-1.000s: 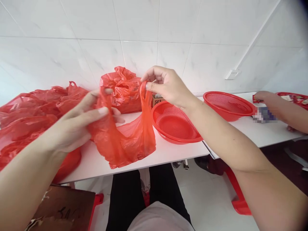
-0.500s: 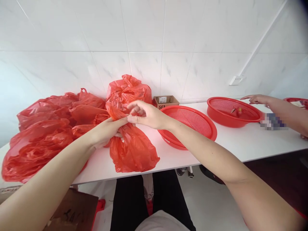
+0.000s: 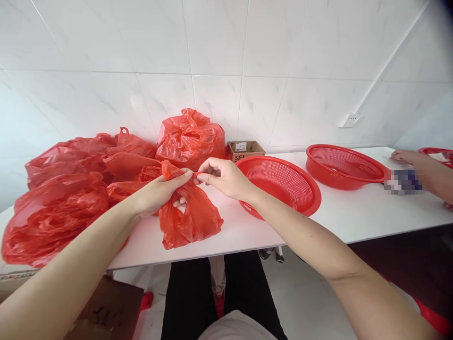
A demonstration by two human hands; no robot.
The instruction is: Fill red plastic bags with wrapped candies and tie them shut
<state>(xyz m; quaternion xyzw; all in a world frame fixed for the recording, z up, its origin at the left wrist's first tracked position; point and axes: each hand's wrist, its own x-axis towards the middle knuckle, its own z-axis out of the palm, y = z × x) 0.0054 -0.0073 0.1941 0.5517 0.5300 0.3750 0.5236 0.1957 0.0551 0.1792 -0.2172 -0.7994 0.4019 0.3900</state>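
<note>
My left hand (image 3: 166, 189) is closed around the gathered upper part of a red plastic bag (image 3: 194, 217). The bag's lower part hangs crumpled over the front of the white table. Thumb and fingers of my right hand (image 3: 222, 177) pinch a small piece of the same bag, just beside my left thumb. Some fingertips of my left hand show through a gap in the bag. Whether anything is inside the bag, I cannot tell.
Red plastic bags (image 3: 67, 208) lie piled at the left; a full one (image 3: 191, 139) stands by the wall. A small cardboard box (image 3: 246, 148), a red colander (image 3: 283, 184) and another colander (image 3: 345, 165) are to the right. A co-worker's hand (image 3: 406, 157) is at far right.
My right hand has shifted slightly right and down, now pinching the bag's edge. The bag's hanging part has drawn up and left. The co-worker's hand has moved right, off the far colander.
</note>
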